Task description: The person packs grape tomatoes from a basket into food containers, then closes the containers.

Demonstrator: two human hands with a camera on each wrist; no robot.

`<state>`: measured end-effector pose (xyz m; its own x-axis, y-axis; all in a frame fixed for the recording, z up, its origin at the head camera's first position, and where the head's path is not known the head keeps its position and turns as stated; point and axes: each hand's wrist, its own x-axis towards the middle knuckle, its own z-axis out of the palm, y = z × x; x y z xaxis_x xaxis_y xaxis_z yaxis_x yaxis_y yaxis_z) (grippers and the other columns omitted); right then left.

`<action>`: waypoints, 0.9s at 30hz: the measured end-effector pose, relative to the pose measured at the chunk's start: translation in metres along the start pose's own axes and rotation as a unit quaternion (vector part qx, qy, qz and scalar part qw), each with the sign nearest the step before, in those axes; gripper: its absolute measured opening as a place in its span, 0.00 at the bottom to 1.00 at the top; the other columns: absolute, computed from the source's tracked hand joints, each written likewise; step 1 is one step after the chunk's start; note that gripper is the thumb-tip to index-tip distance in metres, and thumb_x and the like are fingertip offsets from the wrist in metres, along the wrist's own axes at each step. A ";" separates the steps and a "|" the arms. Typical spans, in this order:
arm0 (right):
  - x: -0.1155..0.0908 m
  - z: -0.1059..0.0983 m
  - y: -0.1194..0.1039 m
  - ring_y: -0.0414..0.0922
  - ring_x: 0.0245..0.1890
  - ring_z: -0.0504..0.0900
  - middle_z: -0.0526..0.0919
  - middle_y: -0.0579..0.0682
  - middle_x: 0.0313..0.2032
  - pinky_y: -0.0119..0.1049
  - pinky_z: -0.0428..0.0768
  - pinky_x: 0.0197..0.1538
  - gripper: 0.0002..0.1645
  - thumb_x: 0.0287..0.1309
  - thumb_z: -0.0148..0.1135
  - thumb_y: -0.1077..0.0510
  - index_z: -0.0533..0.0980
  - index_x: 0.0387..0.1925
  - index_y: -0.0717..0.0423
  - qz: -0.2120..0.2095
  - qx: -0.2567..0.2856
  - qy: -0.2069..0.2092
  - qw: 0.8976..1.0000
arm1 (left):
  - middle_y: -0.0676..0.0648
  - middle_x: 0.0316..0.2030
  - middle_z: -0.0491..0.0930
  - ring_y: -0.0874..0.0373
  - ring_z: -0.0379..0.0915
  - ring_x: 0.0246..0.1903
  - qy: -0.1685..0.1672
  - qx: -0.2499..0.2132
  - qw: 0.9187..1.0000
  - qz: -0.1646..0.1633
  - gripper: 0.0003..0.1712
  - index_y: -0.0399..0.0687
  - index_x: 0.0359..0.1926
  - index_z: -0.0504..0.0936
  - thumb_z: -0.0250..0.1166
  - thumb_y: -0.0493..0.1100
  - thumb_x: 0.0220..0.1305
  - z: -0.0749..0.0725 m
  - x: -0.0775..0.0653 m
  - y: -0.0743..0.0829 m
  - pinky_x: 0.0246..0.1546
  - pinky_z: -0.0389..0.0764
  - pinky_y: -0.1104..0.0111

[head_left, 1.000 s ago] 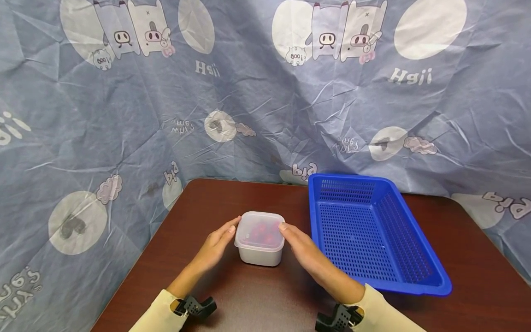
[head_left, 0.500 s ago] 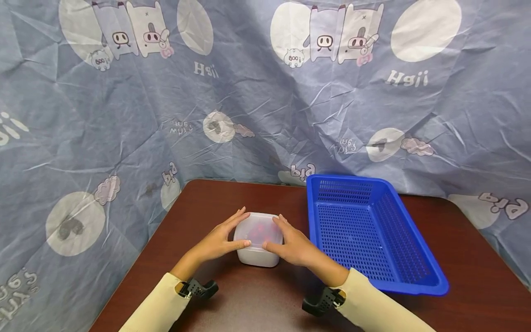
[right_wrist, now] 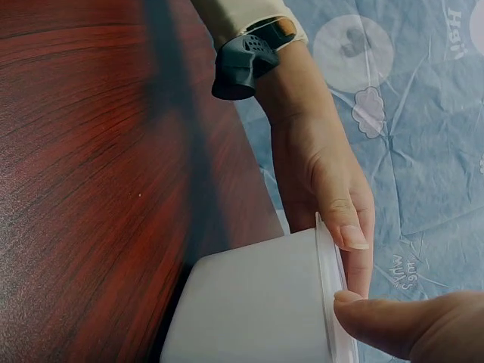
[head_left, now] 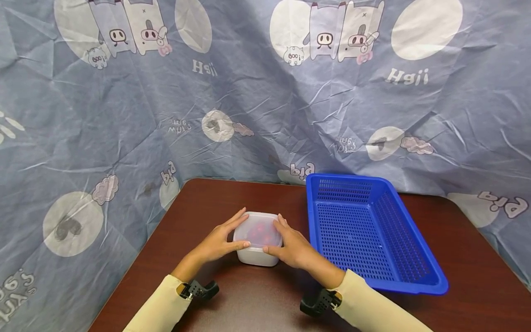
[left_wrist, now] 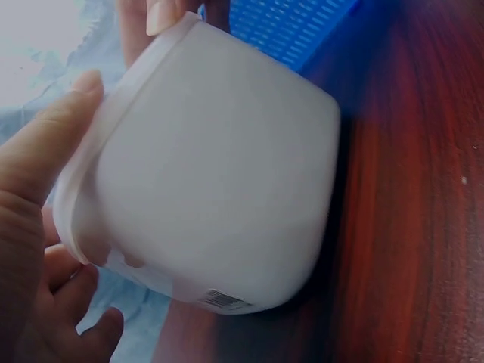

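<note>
A square white plastic food container (head_left: 258, 259) stands upright on the table, its translucent lid (head_left: 255, 237) lying on top. Blurred red items show through the lid, too hazy to name. My left hand (head_left: 216, 242) grips the left side, thumb on the front rim and fingers spread along the lid's far edge. On the opposite side my right hand (head_left: 293, 247) holds the rim in the same way. The left wrist view shows the container's side wall (left_wrist: 219, 166) with a small barcode (left_wrist: 224, 299). In the right wrist view the lid's edge (right_wrist: 333, 287) sits against the container's top.
A blue perforated plastic basket (head_left: 312, 221) stands on the right of the dark red-brown table (head_left: 232, 193), close to my right forearm. A patterned blue-grey cloth (head_left: 249, 92) hangs behind and along the left side. Each wrist carries a black camera mount (head_left: 318, 302).
Both hands moved from the container's sides up onto its rim, thumbs coming to the front edge. Over the last half second they barely moved. Container and basket stayed in place.
</note>
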<state>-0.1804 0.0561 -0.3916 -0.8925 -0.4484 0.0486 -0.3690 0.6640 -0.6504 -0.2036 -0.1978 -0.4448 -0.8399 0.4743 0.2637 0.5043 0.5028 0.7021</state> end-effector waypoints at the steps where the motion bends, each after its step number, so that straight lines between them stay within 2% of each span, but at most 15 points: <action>1: 0.000 0.000 0.000 0.61 0.69 0.57 0.52 0.64 0.72 0.55 0.59 0.67 0.48 0.55 0.69 0.48 0.60 0.68 0.68 0.002 -0.002 -0.001 1.000 | 0.54 0.75 0.46 0.49 0.50 0.71 0.001 0.000 1.000 0.002 0.44 0.49 0.73 0.59 0.68 0.54 0.60 0.001 -0.001 -0.001 0.64 0.59 0.46; 8: -0.001 0.000 0.001 0.60 0.69 0.57 0.52 0.64 0.72 0.53 0.59 0.67 0.49 0.54 0.70 0.49 0.60 0.68 0.69 0.006 -0.012 0.002 1.000 | 0.55 0.75 0.45 0.51 0.47 0.72 0.002 -0.010 1.000 0.009 0.43 0.49 0.73 0.58 0.66 0.53 0.62 0.006 -0.004 -0.005 0.65 0.57 0.45; 14: 0.000 0.001 -0.001 0.61 0.68 0.59 0.53 0.64 0.72 0.54 0.60 0.67 0.49 0.54 0.70 0.48 0.60 0.68 0.69 0.003 -0.016 0.000 1.000 | 0.54 0.75 0.46 0.50 0.47 0.72 0.003 -0.013 1.000 0.007 0.43 0.48 0.73 0.58 0.66 0.51 0.62 0.003 -0.006 -0.003 0.65 0.57 0.45; 19: 0.000 0.004 -0.004 0.60 0.70 0.56 0.52 0.63 0.72 0.54 0.58 0.67 0.49 0.55 0.69 0.48 0.59 0.69 0.68 0.004 -0.010 -0.005 1.000 | 0.54 0.74 0.46 0.49 0.47 0.72 0.005 -0.013 1.000 0.003 0.43 0.50 0.73 0.58 0.67 0.50 0.62 0.002 -0.010 -0.003 0.64 0.57 0.43; 20: -0.001 0.006 -0.004 0.60 0.70 0.56 0.52 0.63 0.72 0.54 0.58 0.67 0.49 0.55 0.69 0.48 0.58 0.69 0.68 0.003 -0.009 -0.006 1.000 | 0.52 0.74 0.47 0.47 0.47 0.72 0.007 -0.015 1.000 0.002 0.43 0.47 0.73 0.58 0.67 0.48 0.62 0.000 -0.012 0.003 0.63 0.57 0.42; 26: -0.003 0.011 -0.008 0.60 0.71 0.51 0.50 0.62 0.73 0.57 0.57 0.67 0.48 0.55 0.68 0.47 0.60 0.69 0.66 -0.012 -0.009 -0.002 1.000 | 0.52 0.74 0.47 0.49 0.48 0.71 0.011 -0.013 1.000 -0.011 0.45 0.48 0.73 0.59 0.69 0.52 0.59 -0.006 -0.018 0.005 0.64 0.58 0.45; 27: -0.003 0.010 -0.008 0.60 0.72 0.51 0.50 0.62 0.73 0.58 0.57 0.67 0.48 0.55 0.68 0.47 0.60 0.69 0.65 -0.013 -0.011 0.000 1.000 | 0.54 0.74 0.47 0.51 0.48 0.71 0.011 -0.010 1.000 -0.013 0.46 0.51 0.73 0.59 0.69 0.55 0.59 -0.006 -0.017 0.001 0.64 0.59 0.46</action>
<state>-0.1717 0.0459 -0.3940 -0.8823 -0.4661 0.0655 -0.3979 0.6643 -0.6328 -0.1903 -0.2097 -0.4452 -0.8568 0.4454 0.2598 0.4787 0.4999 0.7217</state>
